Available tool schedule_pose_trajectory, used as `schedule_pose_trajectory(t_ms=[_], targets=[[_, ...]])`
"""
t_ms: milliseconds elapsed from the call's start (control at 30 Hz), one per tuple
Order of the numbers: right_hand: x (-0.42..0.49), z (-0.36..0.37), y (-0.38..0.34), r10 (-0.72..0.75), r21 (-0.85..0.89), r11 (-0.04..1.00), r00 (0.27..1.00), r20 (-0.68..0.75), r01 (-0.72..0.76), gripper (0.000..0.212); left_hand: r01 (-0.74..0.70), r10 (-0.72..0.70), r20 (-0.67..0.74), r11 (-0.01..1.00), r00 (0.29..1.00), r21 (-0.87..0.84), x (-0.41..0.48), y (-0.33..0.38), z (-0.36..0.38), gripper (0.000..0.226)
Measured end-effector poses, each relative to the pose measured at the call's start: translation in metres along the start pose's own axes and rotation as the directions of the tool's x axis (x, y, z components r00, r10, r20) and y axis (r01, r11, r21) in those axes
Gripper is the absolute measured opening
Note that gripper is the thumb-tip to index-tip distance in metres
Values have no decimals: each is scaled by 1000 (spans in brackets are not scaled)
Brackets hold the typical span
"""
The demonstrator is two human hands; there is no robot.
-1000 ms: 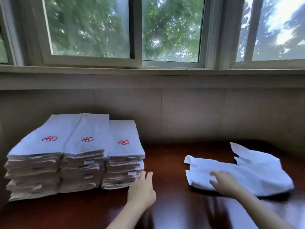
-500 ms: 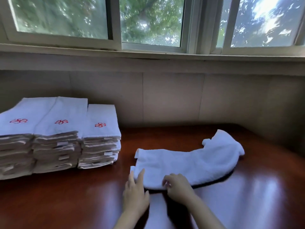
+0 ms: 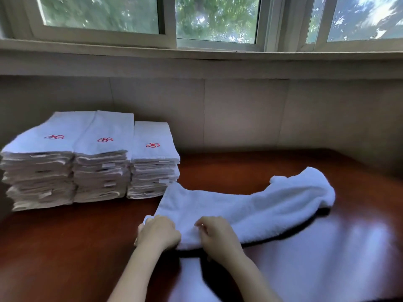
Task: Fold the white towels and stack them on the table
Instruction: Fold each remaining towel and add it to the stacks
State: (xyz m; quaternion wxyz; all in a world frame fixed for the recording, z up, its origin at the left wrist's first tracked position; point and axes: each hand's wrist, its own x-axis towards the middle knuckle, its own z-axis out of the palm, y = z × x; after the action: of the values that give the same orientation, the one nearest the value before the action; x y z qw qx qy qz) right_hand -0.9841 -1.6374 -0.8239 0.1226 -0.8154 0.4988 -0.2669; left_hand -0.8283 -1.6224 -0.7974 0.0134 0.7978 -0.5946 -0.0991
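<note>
Since folding likely needs it flat, our left hand (image 3: 158, 233) and right hand (image 3: 216, 234) pinch the near edge of the rumpled white terry towel (image 3: 261, 208).

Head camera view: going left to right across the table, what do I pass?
Left towel stack → middle towel stack → right towel stack → right hand → bunched end of the loose towel.

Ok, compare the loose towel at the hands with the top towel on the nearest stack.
The loose towel lies long and rumpled on the table; the top towel sits folded on its stack. The loose towel shows no emblem; the top towel shows a red one. The left hand and right hand hold the loose towel; nothing touches the top towel. Both are white.
</note>
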Motion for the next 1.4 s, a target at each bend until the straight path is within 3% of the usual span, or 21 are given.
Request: schedule_pose_trajectory(t_ms=[100,200,267,367,433,500,567,633,733,800,900,967,1067,1100,1167,1267,1400], targets=[[0,-9,15,45,-109,992,990,-136,-61,32,-49,42,47,986,998,157,0,-24,-9,33],[-2,-21,32,140,-133,974,949,-281,-183,26,199,-202,22,977,979,79,7,-80,-23,36],[-3,-24,40,225,-142,949,920,-322,-281,24,398,-398,-36,917,917,-4,1,-124,-27,39],[-1,-22,42,287,-126,926,879,-380,-356,26,505,-503,-84,863,860,2,-5,-162,-20,41],[3,-18,37,295,-183,907,884,-364,-378,43,461,-456,-147,887,878,-3,-3,-162,-19,41],[6,-16,28,320,-275,883,916,-243,-381,62,239,-241,-237,970,941,-37,-3,-149,-17,36],[8,-13,19,319,-328,880,939,-127,-343,68,-45,15,-236,992,972,-121,-5,-132,-9,41],[7,-14,14,284,-399,870,956,-73,-289,63,-160,134,-183,978,974,-133,-4,-118,-2,46],[2,-22,11,222,-431,877,975,-26,-212,47,-75,53,-193,991,980,-112,0,-108,-2,49],[-6,-28,10,196,-327,928,980,24,-178,37,-34,14,-189,994,982,-104,-2,-104,-2,48],[-17,-32,6,78,-168,983,996,35,-71,23,-78,66,-154,994,986,-75,-7,-99,4,39],[-17,-31,2,61,-87,994,998,13,-60,32,-134,108,-192,983,975,-125,-9,-98,6,45],[-14,-28,1,125,-140,982,992,-17,-126,28,-302,262,-214,936,941,-182,-9,-96,5,78],[-13,-28,2,138,-161,977,990,-1,-137,25,-344,307,-197,919,931,-194,-10,-94,4,86],[-14,-29,2,153,-153,979,983,101,-137,39,-401,380,-138,895,915,-194,-11,-91,5,93],[-14,-33,0,146,-168,980,956,256,-105,55,-396,406,-14,883,914,-254,-8,-89,6,93],[-14,-29,2,218,-311,946,889,403,-91,64,-337,332,-76,872,940,-356,-8,-90,2,68]])
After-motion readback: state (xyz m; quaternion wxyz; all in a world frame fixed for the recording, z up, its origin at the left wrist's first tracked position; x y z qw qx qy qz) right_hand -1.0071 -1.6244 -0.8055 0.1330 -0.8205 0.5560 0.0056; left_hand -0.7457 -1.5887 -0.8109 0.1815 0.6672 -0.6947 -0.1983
